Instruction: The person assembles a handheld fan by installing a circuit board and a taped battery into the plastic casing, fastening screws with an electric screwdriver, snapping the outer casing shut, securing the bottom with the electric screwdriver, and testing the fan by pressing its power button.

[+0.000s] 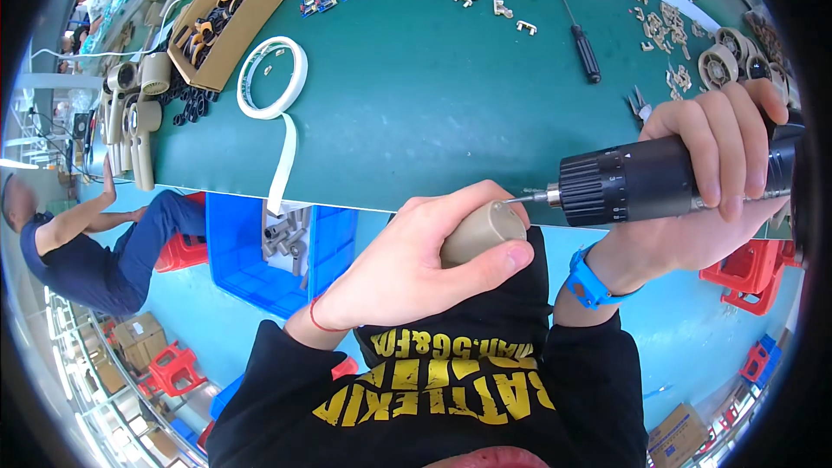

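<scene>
My left hand is wrapped round a beige rounded plastic housing, held just in front of the table's near edge. In my right hand is a black cordless screwdriver, lying nearly level and pointing left. Its thin metal bit reaches the right end of the housing; whether it sits in a screw is too small to tell. My fingers hide much of the housing and the tool's grip.
On the green table lie a tape roll, a hand screwdriver, pliers and small beige parts. A carton of black parts stands back left. A blue bin is below; a person sits at left.
</scene>
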A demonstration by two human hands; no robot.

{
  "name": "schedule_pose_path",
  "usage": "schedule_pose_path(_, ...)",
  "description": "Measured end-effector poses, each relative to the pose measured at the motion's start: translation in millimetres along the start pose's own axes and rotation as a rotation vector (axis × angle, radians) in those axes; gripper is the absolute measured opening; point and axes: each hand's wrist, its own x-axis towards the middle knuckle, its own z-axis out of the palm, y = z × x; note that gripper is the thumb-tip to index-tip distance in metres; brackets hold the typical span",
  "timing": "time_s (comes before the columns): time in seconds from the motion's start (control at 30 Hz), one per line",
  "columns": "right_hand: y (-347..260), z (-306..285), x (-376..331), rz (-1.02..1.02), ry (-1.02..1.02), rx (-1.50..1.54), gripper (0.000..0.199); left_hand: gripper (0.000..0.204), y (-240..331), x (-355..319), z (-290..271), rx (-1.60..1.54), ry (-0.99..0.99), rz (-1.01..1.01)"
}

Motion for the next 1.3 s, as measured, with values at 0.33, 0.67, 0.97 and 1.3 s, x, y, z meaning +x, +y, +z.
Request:
schedule_pose_path(0.33, -2, -2, -5, 0.026, 0.005, -0.045, 0.047, 0.027, 0, 1, 3, 0.045, -0.006, -0.028)
schedule_pose_path(0.67, 7, 0, -10, 0.013, 0.068, 0.235, 0.047, 0.028, 2, 4, -2, 0.099, -0.082, -0.124)
schedule_pose_path(0.97, -3, -19, -7, -0.107, 0.036, -0.155, 0.059, 0.060, 0, 2, -6, -0.264, 0.068, -0.094)
schedule_pose_path(1.3, 12, -23, -15, -0.339, 0.048, -0.445, 0.093, 0.075, 1, 34, -6, -0.329, 0.106, -0.079)
